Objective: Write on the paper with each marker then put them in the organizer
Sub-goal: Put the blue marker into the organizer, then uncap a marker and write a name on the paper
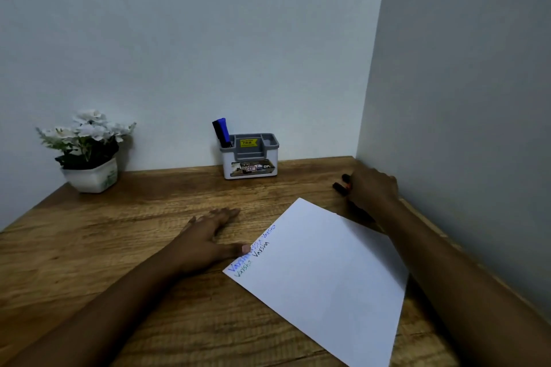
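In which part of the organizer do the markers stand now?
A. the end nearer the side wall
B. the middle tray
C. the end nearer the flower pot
C: the blue-capped and black markers stick up out of the organizer at its end toward the flower pot; its other parts show no marker.
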`<state>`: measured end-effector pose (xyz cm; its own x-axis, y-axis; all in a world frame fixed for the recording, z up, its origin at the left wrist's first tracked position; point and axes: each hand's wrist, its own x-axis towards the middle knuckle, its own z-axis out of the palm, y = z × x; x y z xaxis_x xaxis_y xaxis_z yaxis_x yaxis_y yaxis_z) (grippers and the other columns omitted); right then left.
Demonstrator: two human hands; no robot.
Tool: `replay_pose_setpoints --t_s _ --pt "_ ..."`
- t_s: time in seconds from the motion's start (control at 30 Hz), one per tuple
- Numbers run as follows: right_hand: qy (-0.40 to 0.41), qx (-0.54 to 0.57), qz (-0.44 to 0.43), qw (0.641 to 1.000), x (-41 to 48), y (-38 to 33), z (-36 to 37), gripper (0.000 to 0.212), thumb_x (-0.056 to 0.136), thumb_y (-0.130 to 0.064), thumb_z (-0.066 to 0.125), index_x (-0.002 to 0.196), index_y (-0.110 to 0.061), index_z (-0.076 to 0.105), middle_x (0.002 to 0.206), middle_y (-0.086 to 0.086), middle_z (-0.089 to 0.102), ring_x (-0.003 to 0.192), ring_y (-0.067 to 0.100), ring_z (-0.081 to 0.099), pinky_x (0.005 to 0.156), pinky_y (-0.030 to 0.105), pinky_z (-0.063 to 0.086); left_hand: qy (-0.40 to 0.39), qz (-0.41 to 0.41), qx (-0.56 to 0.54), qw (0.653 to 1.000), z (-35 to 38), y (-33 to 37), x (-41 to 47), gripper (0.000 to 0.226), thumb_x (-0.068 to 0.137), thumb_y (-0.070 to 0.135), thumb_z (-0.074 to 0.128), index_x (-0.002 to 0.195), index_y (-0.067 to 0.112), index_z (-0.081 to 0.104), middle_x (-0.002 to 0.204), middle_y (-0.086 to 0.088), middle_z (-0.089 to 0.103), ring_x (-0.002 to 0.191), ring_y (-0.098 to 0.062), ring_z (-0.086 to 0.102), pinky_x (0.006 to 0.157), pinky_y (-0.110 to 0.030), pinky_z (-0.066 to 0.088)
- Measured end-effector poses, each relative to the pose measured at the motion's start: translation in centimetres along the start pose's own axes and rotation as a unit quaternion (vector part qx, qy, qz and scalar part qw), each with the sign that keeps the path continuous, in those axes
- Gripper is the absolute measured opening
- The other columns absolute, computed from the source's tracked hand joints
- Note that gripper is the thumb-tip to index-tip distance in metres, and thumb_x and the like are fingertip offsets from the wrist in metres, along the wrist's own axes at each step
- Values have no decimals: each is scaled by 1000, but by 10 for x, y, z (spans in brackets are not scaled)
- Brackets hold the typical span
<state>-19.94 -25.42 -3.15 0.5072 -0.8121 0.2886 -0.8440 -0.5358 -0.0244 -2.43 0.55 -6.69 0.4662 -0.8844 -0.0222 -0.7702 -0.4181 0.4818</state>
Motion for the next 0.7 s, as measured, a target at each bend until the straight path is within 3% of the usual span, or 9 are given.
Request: replay_pose_setpoints --t_s 0.1,0.2,0.23,0.3,0.33,0.4,0.47,0.6,0.7 --pt "1 -3 -8 1000 2 -6 9 40 93 -49 47 111 -17 62 116 6 63 106 27 59 87 37 41 24 -10 -70 997 1 -1 0 94 64 74 60 143 39 25 154 8 23 142 -13 18 118 -41 11" --pt "-22 16 -14 1000 0 -9 13 45 91 -55 47 110 -17 61 118 6 62 110 27 57 93 39 40 52 -13 -157 986 2 -4 0 79 73 61 63 141 37 33 149 10 34 136 -11 31 108 -28 24" --pt "-16 24 -21 999 -1 -11 12 41 91 -53 47 100 -17 63 114 7 64 106 27 58 92 38 41 56 -17 -186 981 1 -3 1 77 72 61 64 140 36 37 147 10 38 133 -10 34 106 -27 26" --pt "8 102 -44 994 -4 -16 6 38 89 -48 53 68 -16 58 85 5 67 84 24 61 77 33 43 71 -38 -257 963 -3 -1 6 67 75 55 65 135 33 45 142 7 44 129 -11 40 106 -29 28" --pt "12 167 -63 984 -7 -21 1 36 86 -41 58 61 -14 55 72 2 62 74 22 59 67 29 41 80 -54 -300 949 -6 1 8 56 80 46 65 131 32 49 140 5 47 126 -13 43 107 -31 29" --pt "11 292 -106 951 -16 -35 -14 14 78 -25 65 70 -13 60 67 -2 58 70 17 56 56 26 35 106 -76 -396 909 -13 5 13 35 85 32 62 120 29 58 134 -1 53 120 -17 50 107 -34 32" --pt "10 372 -150 916 -31 -52 -27 8 74 -19 68 77 -17 61 73 -3 62 69 12 55 56 22 37 126 -78 -481 864 -18 15 18 24 89 27 58 112 25 60 126 -5 59 115 -19 55 104 -34 36" --pt "0 449 -214 868 -51 -75 -27 11 74 -16 70 80 -18 61 71 1 66 64 17 63 62 32 50 119 -40 -637 761 -19 44 31 33 93 30 48 122 16 55 113 -5 67 99 -13 64 93 -31 41" --pt "26 450 -239 860 -57 -81 -22 12 72 -15 70 78 -18 59 63 -1 62 56 13 57 57 30 47 116 -3 -702 703 -9 63 41 35 90 33 50 118 13 56 102 -4 72 88 -13 69 88 -32 45"
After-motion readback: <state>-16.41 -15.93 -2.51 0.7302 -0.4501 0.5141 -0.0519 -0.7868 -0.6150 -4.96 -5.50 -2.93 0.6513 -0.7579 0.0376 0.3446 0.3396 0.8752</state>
